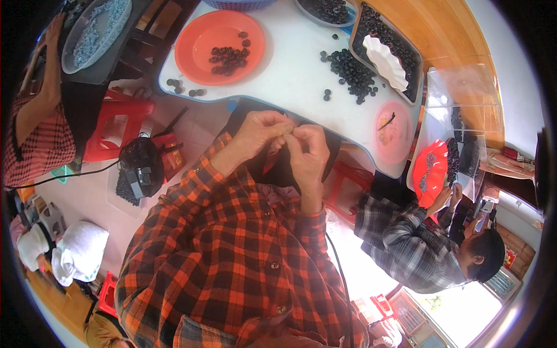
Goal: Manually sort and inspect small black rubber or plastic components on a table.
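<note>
In front of my chest, just off the near edge of the white table [290, 69], both hands meet fingertip to fingertip. My left hand [264, 132] is closed in a pinch, thumb against forefinger. My right hand [307, 152] pinches right beside it. Whatever lies between the fingertips is too small to make out. Beyond my left hand, an orange basin [188, 49] holds small black round pieces [226, 60]. A loose heap of similar black pieces [354, 72] lies on the table, farther off to the right. A few more pieces [184, 88] sit by the basin's near rim.
A pink plate [383, 153] carries a dark thin strip. Behind the heap stands a tray [406, 55] of black pieces with a white scalloped dish [386, 64]. At right, another person [415, 243] works at a red dish [430, 174]. A red stool [116, 124] is at left.
</note>
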Available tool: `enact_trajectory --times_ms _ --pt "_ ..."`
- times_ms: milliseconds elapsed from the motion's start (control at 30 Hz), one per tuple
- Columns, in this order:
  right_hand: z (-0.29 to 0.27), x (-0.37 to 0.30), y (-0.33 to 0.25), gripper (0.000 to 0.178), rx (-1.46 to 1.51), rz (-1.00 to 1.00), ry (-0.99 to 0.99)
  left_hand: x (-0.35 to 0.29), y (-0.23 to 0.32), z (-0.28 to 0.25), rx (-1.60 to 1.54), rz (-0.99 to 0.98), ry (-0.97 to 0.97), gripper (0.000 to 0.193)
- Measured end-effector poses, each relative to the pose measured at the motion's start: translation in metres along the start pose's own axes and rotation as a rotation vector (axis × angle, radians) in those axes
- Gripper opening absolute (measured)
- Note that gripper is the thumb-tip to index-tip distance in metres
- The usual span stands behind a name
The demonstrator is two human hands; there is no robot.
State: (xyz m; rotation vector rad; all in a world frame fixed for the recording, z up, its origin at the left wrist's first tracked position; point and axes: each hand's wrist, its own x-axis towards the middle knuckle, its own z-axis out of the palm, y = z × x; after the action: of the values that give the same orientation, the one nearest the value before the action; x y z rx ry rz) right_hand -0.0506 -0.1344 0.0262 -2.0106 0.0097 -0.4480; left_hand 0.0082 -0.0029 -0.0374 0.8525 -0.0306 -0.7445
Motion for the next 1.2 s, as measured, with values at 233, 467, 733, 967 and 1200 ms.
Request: enact_trajectory --times_ms 233,467,733,967,1200 --pt "-0.002 -0.001 0.008 0.017 -0.094 -0.007 -0.071 -0.001 -0.009 0.002 -0.117 -0.055 0.077 0.015" --pt "-0.002 -0.009 0.024 0.020 0.035 0.062 -0.032 -0.003 -0.003 0.012 -0.301 -0.143 0.040 0.017" --pt "-0.001 -0.005 0.014 0.023 -0.043 0.030 -0.017 0.000 -0.005 0.011 -0.156 -0.082 0.117 0.015" --pt "-0.001 -0.004 0.014 0.023 -0.095 -0.025 -0.045 -0.001 -0.003 0.013 -0.055 -0.073 0.148 0.011" --pt "-0.001 -0.005 0.013 0.021 -0.096 -0.008 -0.104 -0.004 -0.007 0.012 -0.160 -0.135 0.166 0.011"
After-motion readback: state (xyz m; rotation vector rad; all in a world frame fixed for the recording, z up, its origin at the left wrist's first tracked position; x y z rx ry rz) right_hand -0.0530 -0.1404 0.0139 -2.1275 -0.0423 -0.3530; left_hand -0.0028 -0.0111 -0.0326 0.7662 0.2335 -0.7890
